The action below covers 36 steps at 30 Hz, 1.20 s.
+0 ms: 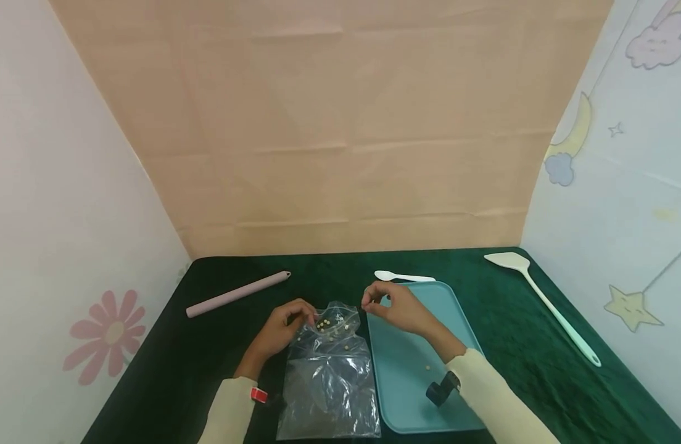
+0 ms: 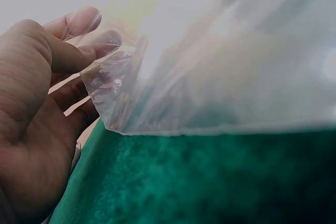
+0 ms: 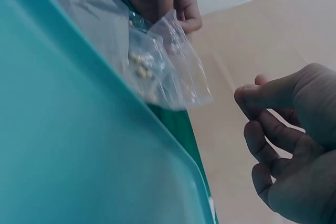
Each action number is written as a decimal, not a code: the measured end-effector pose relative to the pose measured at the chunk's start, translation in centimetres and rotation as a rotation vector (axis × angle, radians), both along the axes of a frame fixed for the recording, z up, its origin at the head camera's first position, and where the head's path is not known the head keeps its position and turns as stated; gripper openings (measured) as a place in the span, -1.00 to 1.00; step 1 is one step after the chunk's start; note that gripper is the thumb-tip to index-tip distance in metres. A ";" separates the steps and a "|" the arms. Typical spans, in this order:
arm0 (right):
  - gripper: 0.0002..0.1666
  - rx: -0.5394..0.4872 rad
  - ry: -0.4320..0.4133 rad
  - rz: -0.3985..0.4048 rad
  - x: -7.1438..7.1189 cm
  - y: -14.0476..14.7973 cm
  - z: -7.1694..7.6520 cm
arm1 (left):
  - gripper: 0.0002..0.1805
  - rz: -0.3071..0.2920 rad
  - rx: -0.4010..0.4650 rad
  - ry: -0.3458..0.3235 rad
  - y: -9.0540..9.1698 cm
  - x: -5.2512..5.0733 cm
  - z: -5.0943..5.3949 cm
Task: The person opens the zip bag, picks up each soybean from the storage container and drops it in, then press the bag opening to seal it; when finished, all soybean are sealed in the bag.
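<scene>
A clear plastic bag (image 1: 329, 394) lies on the green cloth, with several small pale-yellow beans (image 1: 322, 324) inside its raised mouth. My left hand (image 1: 285, 324) pinches the bag's upper left edge between thumb and finger; the left wrist view shows the thin film (image 2: 118, 85) at its fingertips. To the right of the bag mouth, my right hand (image 1: 395, 306) hovers over the top left of a blue tray (image 1: 412, 404), apart from the bag. Its thumb and index fingertips (image 3: 251, 98) meet; whether something small is between them is hidden. One bean (image 1: 427, 367) lies on the tray.
A pink rod (image 1: 237, 295) with a holed end lies at the back left. Behind the tray is a white spoon (image 1: 401, 277). A long white spatula (image 1: 546, 302) lies along the right side. A tan paper sheet (image 1: 340, 123) covers the back wall.
</scene>
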State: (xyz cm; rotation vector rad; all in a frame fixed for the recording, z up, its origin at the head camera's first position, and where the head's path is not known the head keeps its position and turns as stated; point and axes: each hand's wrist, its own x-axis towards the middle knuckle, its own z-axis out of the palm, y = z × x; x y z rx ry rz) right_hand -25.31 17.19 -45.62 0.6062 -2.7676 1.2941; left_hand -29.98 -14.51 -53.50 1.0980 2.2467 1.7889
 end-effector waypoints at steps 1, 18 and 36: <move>-0.93 0.005 0.000 0.005 0.2 0.4 0.1 | -0.79 0.004 -0.002 -0.006 -0.1 -0.3 -0.4; -0.87 0.098 -0.237 0.316 4.0 9.2 -0.9 | -0.77 0.003 0.028 0.000 -1.1 -0.3 -0.8; -0.92 0.119 -0.231 0.329 3.7 8.9 -2.3 | -0.79 0.017 -0.001 -0.008 -1.1 0.4 0.8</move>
